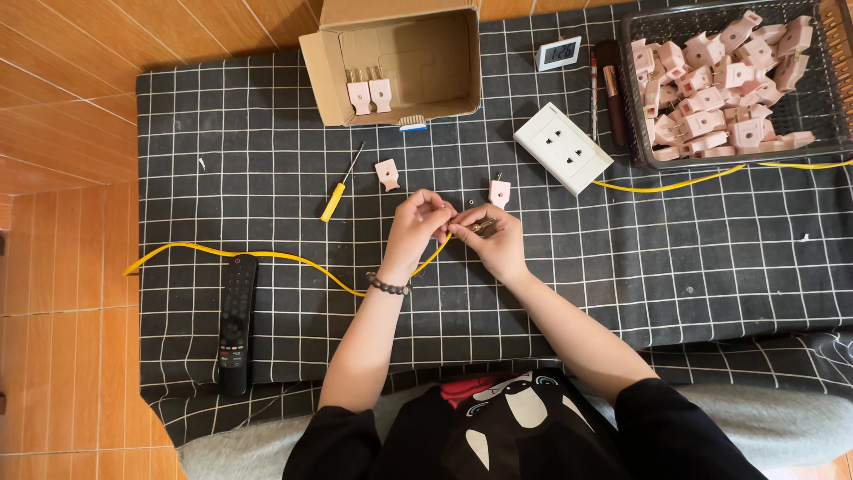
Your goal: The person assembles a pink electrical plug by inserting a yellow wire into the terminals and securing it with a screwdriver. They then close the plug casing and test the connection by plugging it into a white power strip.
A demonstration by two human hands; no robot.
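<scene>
Two hands meet mid-cloth | left hand (416, 222) pinches yellow wire (267, 256) end | right hand (493, 238) closed on small metal part (484, 225) | pink plug halves (499, 193) just beyond | screwdriver (341, 188), remote (237, 322) left | white socket (563, 147), basket (822, 98) right.

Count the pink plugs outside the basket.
4. Two stand in the cardboard box: one, another. Two lie on the cloth: one near the screwdriver, one above the right hand. The hands may hide more.
</scene>
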